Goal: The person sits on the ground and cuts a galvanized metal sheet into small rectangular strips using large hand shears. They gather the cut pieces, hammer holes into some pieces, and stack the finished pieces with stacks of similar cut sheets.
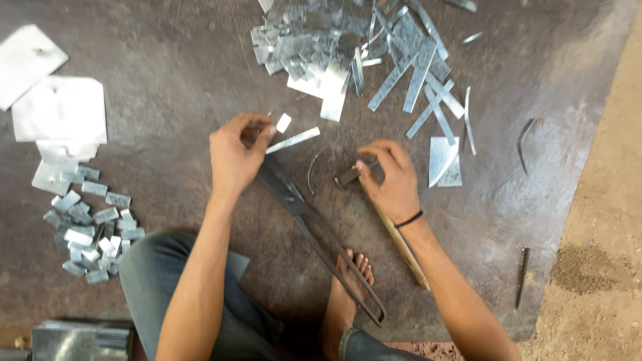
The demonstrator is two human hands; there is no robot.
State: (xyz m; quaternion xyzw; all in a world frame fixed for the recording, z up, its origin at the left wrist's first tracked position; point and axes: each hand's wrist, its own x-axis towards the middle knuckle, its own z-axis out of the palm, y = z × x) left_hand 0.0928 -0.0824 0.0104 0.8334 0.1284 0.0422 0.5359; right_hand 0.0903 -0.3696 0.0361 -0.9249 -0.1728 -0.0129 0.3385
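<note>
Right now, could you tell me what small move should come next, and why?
Probably feed the metal strip deeper into the shears: the left hand holds it at the blades, a cut piece lies beside it, and the right hand holds a hammer.

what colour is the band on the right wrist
Black: a thin band around the wrist just below the right hand, clearest in the head view.

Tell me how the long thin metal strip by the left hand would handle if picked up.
The metal strip looks thin and flat, so it is probably light and would flex somewhat. Lying flush on the dark floor plate, it may be awkward to lift. Its cut edges are likely sharp. The left hand is at its near end.
</note>
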